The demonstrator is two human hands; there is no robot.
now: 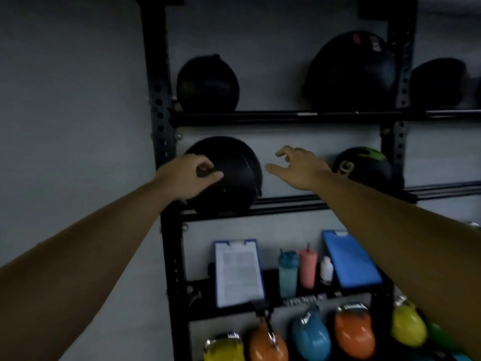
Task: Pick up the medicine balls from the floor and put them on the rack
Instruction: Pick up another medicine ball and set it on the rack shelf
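Both bare arms reach forward and up toward the rack. The left hand rests on the near left face of a black ball, fingers curled loosely with thumb and forefinger nearly meeting; it touches the ball but does not wrap it. That ball sits on the middle rails, just past the hand and against the left upright. The right hand hovers in the gap to the ball's right, spread wide with fingers and thumb apart, holding nothing and touching nothing. Just beyond its wrist, to the right, a green-marked ball sits on the same rails. Above both hands the top rails carry a small ball and a large ball. Below the forearms stand two clipboards, bottles and coloured kettlebells.
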